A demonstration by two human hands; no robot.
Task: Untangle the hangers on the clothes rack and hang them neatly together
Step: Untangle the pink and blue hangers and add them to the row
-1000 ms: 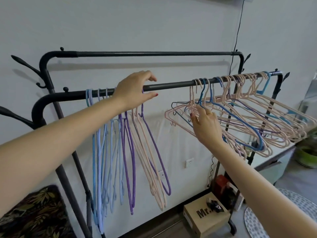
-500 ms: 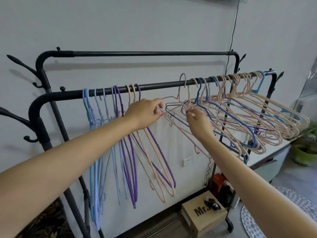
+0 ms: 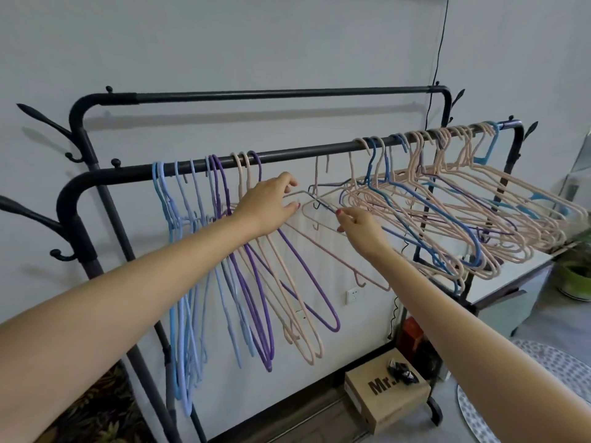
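Head view shows the near rail (image 3: 287, 155) of the clothes rack carrying a tidy group of blue, purple and pink hangers (image 3: 224, 251) hanging straight down on its left, which I judge to be the finished share. On the right, a larger tangled bunch (image 3: 447, 212) splays out sideways, so well over half looks left to sort. Between the two, a pink hanger (image 3: 319, 241) is off the rail, its hook just below the bar: the left hand (image 3: 265, 206) pinches its near-left corner with curled fingers, and the right hand (image 3: 361, 228) pinches wire at the tangle's edge.
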